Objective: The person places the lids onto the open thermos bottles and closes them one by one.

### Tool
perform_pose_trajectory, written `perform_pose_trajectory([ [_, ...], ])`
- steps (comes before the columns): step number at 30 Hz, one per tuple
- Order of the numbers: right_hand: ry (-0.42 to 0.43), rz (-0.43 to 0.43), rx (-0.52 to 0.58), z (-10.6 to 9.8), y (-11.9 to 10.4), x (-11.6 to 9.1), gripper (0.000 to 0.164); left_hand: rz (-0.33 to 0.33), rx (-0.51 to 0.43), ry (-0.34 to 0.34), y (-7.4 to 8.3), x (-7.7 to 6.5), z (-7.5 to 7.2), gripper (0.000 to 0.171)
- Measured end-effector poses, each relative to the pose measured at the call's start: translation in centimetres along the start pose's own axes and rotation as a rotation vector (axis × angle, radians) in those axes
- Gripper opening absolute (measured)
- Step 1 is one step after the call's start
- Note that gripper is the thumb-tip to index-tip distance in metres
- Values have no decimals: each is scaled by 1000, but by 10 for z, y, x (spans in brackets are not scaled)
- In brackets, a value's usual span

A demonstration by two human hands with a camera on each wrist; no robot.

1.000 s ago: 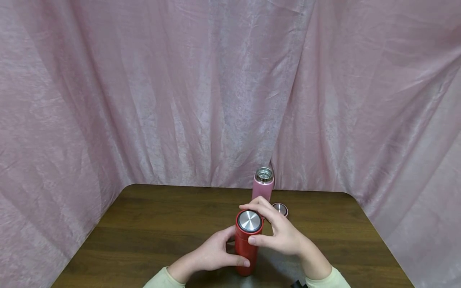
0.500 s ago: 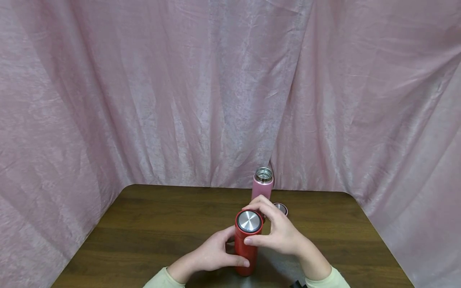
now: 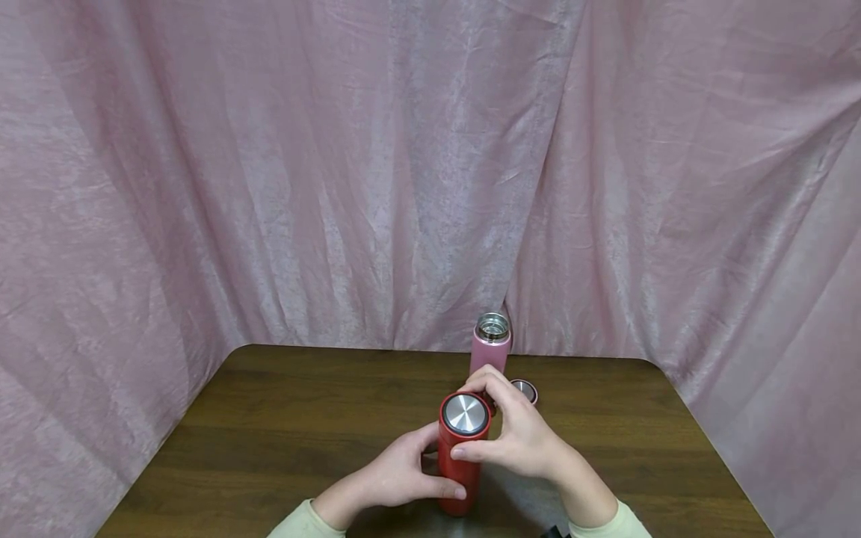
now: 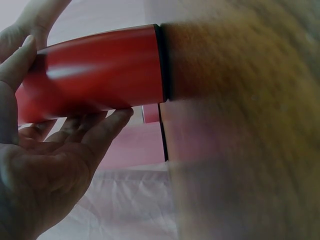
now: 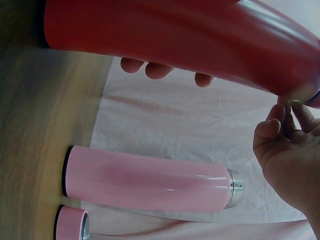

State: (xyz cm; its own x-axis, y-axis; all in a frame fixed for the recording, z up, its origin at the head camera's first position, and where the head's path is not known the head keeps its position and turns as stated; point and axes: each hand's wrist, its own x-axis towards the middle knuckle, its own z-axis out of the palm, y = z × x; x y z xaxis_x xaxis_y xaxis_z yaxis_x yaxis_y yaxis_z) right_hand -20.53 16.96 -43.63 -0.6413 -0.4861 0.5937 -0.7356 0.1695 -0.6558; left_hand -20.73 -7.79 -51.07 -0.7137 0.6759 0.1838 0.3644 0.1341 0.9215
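A red thermos (image 3: pixel 460 471) stands upright on the table near its front, with a red lid (image 3: pixel 466 414) that has a brushed silver top. From the left, my left hand (image 3: pixel 403 471) grips the body, thumb in front and fingers behind it. My right hand (image 3: pixel 521 437) holds the lid between the thumb in front and fingers at the back. In the left wrist view the thermos (image 4: pixel 100 70) shows its black base on the wood. The right wrist view has the right hand (image 5: pixel 290 145) at the lid end, and left fingertips (image 5: pixel 159 71) below the body.
Behind the right hand stands a pink thermos (image 3: pixel 490 355) without a lid, its steel mouth uncovered. A pink lid (image 3: pixel 525 390) with a silver top lies beside it on the brown wooden table (image 3: pixel 323 403). Pink curtains (image 3: pixel 350 187) hang round the back and sides.
My right thumb has slid left across the front of the lid and the back fingers have shifted right, a small clockwise turn seen from above. The left hand has stayed put.
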Motion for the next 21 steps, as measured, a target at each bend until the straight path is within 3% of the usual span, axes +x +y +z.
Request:
perform_pose_trajectory([
  [13,27,29,-64,3,-3,0,63,-2,-1,2,-1,-1,0,63],
  [21,-13,26,-40,1,-3,-1,64,-1,-1,4,0,-1,0,62],
])
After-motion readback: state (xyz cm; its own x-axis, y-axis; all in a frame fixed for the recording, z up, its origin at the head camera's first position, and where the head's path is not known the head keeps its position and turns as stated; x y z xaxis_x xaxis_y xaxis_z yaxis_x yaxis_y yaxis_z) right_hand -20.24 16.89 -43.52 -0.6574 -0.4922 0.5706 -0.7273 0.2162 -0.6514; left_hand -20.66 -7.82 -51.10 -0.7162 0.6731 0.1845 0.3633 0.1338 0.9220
